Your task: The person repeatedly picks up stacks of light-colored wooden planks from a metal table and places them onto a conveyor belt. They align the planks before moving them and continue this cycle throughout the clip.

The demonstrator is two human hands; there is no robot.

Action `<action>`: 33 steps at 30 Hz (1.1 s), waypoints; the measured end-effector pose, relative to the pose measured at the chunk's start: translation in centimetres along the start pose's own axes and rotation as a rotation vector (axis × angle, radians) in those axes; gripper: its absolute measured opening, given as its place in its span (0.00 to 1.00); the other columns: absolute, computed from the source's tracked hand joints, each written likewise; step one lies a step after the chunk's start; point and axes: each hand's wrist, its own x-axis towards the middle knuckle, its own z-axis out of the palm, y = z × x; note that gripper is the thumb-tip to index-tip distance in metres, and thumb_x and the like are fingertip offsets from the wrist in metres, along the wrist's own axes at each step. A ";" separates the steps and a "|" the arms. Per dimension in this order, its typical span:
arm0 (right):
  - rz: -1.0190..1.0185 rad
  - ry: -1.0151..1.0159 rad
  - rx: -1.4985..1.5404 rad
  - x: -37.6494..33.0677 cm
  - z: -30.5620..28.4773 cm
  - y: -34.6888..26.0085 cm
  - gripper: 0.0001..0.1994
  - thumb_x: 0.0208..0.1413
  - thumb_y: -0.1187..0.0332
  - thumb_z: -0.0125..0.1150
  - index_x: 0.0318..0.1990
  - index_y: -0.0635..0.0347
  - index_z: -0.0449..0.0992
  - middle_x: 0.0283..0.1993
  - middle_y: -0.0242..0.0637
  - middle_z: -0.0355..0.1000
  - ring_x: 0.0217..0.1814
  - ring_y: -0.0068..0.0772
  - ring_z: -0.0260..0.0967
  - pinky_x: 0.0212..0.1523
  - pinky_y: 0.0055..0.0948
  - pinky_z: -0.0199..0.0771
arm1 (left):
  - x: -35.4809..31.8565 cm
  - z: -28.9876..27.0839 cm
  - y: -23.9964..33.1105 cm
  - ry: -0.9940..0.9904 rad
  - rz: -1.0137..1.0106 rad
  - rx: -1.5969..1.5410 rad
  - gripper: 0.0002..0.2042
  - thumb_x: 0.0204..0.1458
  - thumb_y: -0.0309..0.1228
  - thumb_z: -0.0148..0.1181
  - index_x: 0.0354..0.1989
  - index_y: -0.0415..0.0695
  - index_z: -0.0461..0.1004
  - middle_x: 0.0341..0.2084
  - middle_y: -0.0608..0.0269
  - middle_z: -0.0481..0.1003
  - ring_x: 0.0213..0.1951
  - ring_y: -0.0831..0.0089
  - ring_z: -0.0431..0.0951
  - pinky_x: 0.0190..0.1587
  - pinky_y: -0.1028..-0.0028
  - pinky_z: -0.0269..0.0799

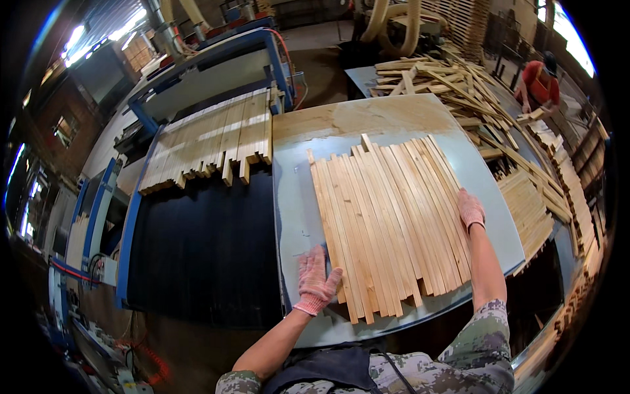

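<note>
From here, left of the pale worktable [297, 213], a black conveyor belt [200, 256] carries a row of boards [207, 144]. On the worktable, the gloved left hand [318, 282], thumb spread wide, touches the left edge of the side-by-side wooden slats [387, 223]; the gloved right hand [470, 209] is at their right edge, its grip hard to tell.

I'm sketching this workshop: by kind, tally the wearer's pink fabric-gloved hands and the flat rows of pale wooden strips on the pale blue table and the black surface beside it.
Pink fabric-gloved hands (left hand, right hand): 2
Pale wooden strip rows (near row, far row): 2
Total: 4
</note>
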 end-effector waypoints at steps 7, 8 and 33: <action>-0.135 0.016 -0.103 0.6 0.7 0.4 0.35 0.77 0.41 0.35 0.62 0.63 0.80 0.67 0.60 0.75 0.71 0.64 0.71 0.70 0.54 0.71 | 0.8 -0.8 1.4 -0.011 0.053 0.064 0.49 0.64 0.60 0.56 0.78 0.28 0.53 0.73 0.27 0.63 0.78 0.38 0.59 0.83 0.46 0.38; -0.143 0.028 -0.095 0.7 0.6 0.4 0.34 0.77 0.42 0.36 0.61 0.63 0.81 0.64 0.62 0.76 0.69 0.66 0.72 0.68 0.55 0.72 | 0.8 -0.9 1.4 -0.021 0.034 0.081 0.49 0.64 0.60 0.56 0.78 0.28 0.53 0.73 0.27 0.62 0.78 0.37 0.58 0.83 0.46 0.38; -0.211 -0.190 0.402 -11.9 3.9 -2.9 0.41 0.72 0.36 0.54 0.50 0.80 0.82 0.45 0.52 0.84 0.45 0.41 0.79 0.51 0.40 0.79 | 0.3 -9.6 -5.5 -0.085 -0.153 -0.091 0.55 0.58 0.62 0.65 0.82 0.35 0.47 0.77 0.35 0.59 0.79 0.36 0.52 0.83 0.50 0.38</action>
